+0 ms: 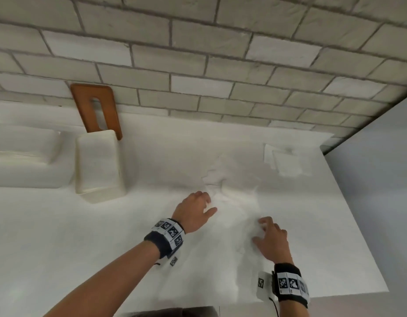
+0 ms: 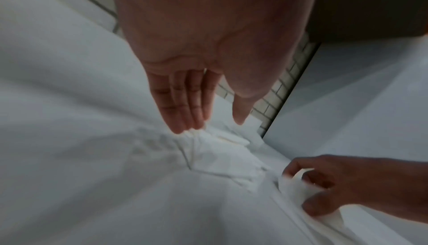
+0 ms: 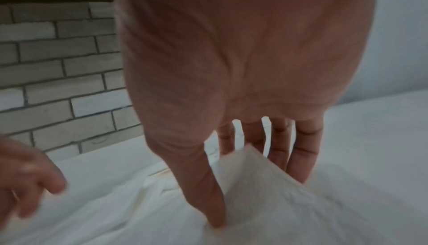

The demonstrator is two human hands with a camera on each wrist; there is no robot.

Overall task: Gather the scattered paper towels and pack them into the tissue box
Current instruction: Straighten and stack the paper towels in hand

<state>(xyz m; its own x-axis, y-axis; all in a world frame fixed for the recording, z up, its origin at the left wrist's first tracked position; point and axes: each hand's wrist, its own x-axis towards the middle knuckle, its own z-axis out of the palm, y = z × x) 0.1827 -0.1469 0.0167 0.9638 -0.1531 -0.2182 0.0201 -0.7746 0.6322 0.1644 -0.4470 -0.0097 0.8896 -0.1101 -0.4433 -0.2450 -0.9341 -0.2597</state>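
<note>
Crumpled white paper towels [image 1: 230, 191] lie in a loose heap on the white counter [image 1: 83, 248], hard to tell apart from it. My left hand [image 1: 209, 204] rests on the heap's near left side, its straight fingertips [image 2: 183, 128] touching a crumpled towel [image 2: 215, 150]. My right hand [image 1: 259, 231] pinches a raised fold of paper towel [image 3: 266, 185] between thumb and fingers at the heap's near right. Another flat towel [image 1: 284, 161] lies at the back right. The white tissue box [image 1: 99, 165] stands at the left, its wooden slotted lid [image 1: 95, 110] leaning on the wall behind it.
A low white block-like thing [image 1: 24, 161] sits left of the tissue box. A grey brick wall [image 1: 220, 76] runs along the back. The counter ends at the right edge [image 1: 357, 225] and at the front near my wrists.
</note>
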